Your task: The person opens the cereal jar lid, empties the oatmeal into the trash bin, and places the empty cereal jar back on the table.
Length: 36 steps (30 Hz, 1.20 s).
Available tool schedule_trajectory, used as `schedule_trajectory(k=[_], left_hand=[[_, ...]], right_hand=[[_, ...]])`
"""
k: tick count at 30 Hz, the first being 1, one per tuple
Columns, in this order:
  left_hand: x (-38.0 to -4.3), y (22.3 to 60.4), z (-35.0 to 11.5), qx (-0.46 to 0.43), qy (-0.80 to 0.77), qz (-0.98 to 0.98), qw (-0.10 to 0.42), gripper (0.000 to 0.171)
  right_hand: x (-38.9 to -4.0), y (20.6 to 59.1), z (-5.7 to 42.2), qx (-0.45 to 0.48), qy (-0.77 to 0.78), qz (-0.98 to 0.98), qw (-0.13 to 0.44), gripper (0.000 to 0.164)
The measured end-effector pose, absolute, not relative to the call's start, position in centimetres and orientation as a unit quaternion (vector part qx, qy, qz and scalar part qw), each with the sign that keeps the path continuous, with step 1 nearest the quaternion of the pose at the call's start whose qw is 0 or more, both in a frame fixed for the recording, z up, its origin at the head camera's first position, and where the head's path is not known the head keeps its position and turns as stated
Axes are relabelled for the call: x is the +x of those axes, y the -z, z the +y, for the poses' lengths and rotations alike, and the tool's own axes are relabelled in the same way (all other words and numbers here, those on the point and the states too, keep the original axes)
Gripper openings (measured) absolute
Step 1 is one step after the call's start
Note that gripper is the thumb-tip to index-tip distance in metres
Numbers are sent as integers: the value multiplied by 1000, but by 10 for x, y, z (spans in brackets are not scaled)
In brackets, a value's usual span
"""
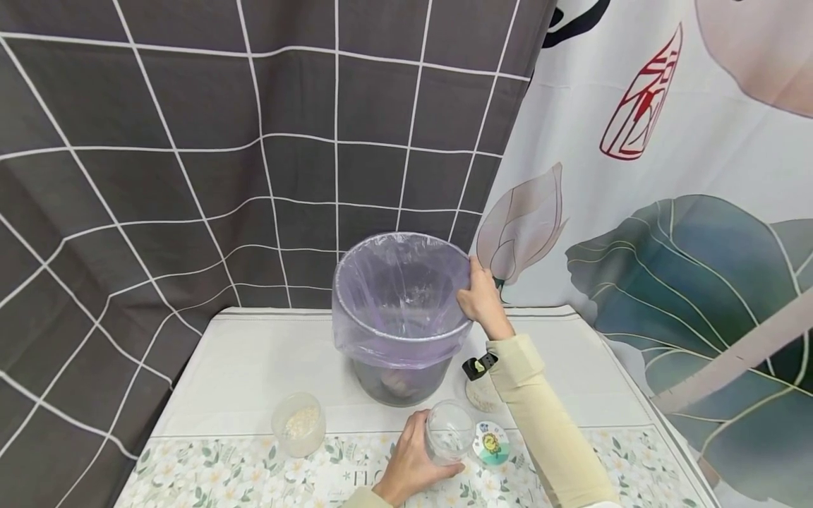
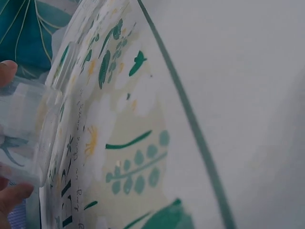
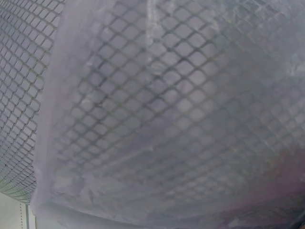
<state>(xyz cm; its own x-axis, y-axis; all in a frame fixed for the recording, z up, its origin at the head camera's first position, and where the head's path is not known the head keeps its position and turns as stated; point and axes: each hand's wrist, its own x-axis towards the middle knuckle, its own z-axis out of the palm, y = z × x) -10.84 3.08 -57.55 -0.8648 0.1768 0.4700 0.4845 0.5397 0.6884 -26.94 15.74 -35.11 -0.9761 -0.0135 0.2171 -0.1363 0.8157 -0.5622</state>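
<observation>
A mesh wastebasket (image 1: pixel 406 384) lined with a thin purple bag (image 1: pixel 381 353) stands at the back of the table. My right hand (image 1: pixel 483 296) grips its rim on the right side, thumb outside. The right wrist view is filled by the mesh (image 3: pixel 19 95) and the bag over it. Near the front, my left hand (image 1: pixel 416 458) holds a clear plastic cup (image 1: pixel 449 432), which looks empty. The left wrist view shows that cup (image 2: pixel 24 133) at its left edge between my fingertips. Beside the cup lies a round lid (image 1: pixel 491 444) with a sun picture.
A translucent cup (image 1: pixel 298 425) holding pale flakes stands at left on the flower-printed tablecloth (image 1: pixel 209 469). Another container of pale bits (image 1: pixel 483 396) is partly hidden behind my right forearm. A checked dark curtain (image 1: pixel 292 169) hangs behind the table.
</observation>
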Motion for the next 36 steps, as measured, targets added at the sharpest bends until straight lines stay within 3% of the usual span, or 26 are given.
schedule_trajectory(k=[17, 36], left_hand=[[-106, 581, 31, -168, 445, -869, 133, 89], [-106, 589, 29, -179, 457, -858, 152, 86]], right_hand=[[-269, 350, 157, 38, -300, -947, 106, 72], [-269, 350, 158, 67, -306, -943, 111, 66]])
